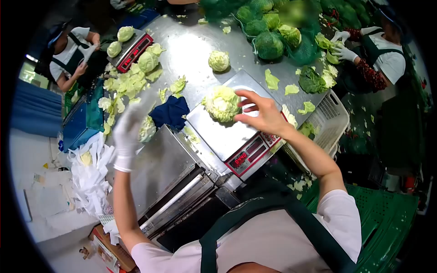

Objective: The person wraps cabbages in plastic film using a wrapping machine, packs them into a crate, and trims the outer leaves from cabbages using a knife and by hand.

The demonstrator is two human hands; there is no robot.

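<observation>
A trimmed pale green cabbage rests on the metal plate of a red-framed digital scale, whose red display seems to read 0440. My bare right hand is at the cabbage's right side, thumb and fingers apart, the fingertips at its edge. My left hand, in a white glove, is smeared by motion on the left. Its fingers cannot be made out. Just beside it lies another cabbage, partly hidden by the glove. A dark blue cloth lies between that cabbage and the scale.
Another cabbage sits beyond the scale. A second scale and loose leaves are at left. Netted cabbages are piled at the back. White strips hang at left; a white crate stands right. Two co-workers flank the table.
</observation>
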